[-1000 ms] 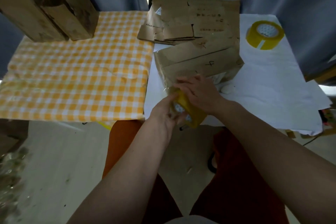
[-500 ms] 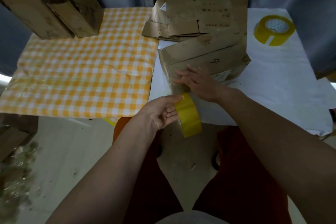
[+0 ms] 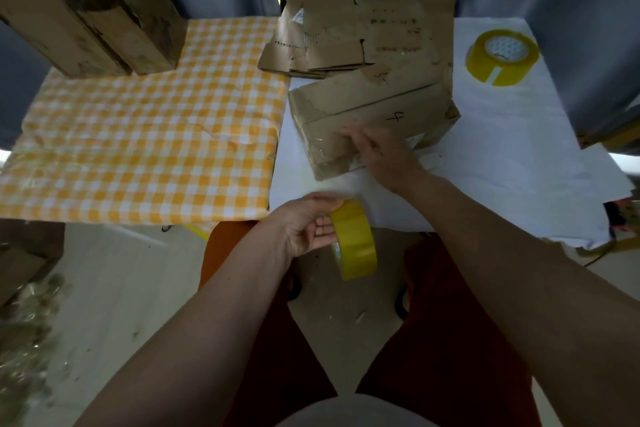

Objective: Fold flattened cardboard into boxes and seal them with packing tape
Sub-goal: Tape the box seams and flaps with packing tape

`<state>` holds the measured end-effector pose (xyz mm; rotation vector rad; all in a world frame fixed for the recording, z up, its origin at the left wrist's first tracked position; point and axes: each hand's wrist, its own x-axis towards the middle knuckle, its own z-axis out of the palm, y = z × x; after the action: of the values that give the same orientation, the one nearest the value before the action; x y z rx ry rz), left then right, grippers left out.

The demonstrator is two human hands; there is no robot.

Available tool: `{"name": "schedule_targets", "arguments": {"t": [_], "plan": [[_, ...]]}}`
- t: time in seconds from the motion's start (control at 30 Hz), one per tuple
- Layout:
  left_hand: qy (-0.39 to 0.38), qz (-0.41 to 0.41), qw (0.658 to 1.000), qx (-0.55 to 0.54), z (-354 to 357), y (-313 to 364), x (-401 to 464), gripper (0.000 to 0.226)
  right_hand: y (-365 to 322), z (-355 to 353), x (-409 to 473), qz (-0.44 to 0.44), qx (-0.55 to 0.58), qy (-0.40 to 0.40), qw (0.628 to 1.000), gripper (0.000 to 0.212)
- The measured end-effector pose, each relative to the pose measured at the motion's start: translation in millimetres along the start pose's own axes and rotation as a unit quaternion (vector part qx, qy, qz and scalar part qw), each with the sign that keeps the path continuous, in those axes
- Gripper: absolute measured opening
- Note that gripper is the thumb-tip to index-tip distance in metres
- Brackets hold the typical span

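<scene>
A folded brown cardboard box [image 3: 367, 114] marked with a "4" lies on the white sheet [image 3: 502, 149]. My right hand [image 3: 377, 152] rests flat on its near end, where clear tape shines. Below the table edge my left hand [image 3: 308, 229] grips a yellow roll of packing tape [image 3: 355, 239], held on edge with fingers inside its core. A stretch of clear tape between roll and box is too faint to confirm. Flattened cardboard pieces [image 3: 363, 35] lie stacked behind the box.
A second yellow tape roll [image 3: 500, 57] sits on the white sheet at the far right. Two finished boxes [image 3: 90, 14] stand on the yellow checked cloth [image 3: 145, 149] at the back left. Grey curtains hang behind. Floor and my orange-clad legs lie below.
My left hand has pulled the tape roll down and away from the box toward me. My right hand has slid up onto the box's near end.
</scene>
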<state>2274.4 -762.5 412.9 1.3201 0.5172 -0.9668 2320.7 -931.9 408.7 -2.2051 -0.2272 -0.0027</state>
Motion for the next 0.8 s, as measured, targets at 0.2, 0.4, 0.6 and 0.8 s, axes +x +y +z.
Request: {"name": "schedule_targets", "arguments": {"t": [0.2,0.4,0.6,0.8], "plan": [[0.026,0.014,0.999,-0.026,5,-6,2,0.006,61,-30,-43,0.163,-0.174,0.178,0.955,0.034],[0.061,0.011,0.996,-0.069,13,-10,1,0.015,96,-34,-46,0.185,-0.257,0.012,0.948,0.037],[0.089,0.023,0.992,-0.088,14,-14,-1,0.014,93,-38,-48,0.230,-0.242,0.034,0.942,0.027],[0.112,0.047,0.986,-0.114,14,-16,-4,0.011,53,-33,-56,0.231,0.079,0.047,0.969,0.019]]}}
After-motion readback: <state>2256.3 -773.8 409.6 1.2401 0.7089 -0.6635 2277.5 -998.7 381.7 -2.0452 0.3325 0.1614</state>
